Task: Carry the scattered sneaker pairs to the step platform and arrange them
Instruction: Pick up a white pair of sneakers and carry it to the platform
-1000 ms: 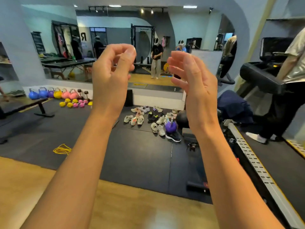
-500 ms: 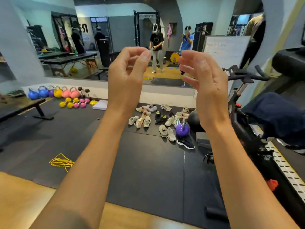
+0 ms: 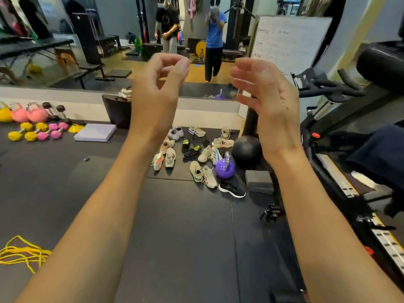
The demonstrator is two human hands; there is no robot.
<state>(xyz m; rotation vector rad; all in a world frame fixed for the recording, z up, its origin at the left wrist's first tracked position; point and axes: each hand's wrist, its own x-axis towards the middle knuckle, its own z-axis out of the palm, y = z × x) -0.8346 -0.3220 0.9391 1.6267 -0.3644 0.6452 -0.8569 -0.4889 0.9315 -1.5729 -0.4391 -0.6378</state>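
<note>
Sneakers [image 3: 205,153] lie scattered on the far floor mat [image 3: 175,215] beside a purple kettlebell [image 3: 225,170], none yet picked up. Both hands hang raised and empty, likely because carrying hasn't begun: left hand [image 3: 159,92] curled narrow, right hand [image 3: 270,101] loosely wide.

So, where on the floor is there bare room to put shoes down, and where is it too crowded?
The black mat is bare in a wide stretch on the near side of the sneakers, from the yellow rope across to the grey block. Also free: the patch between the lavender pad and the sneakers. Crowded: round the purple kettlebell and black ball.
</note>
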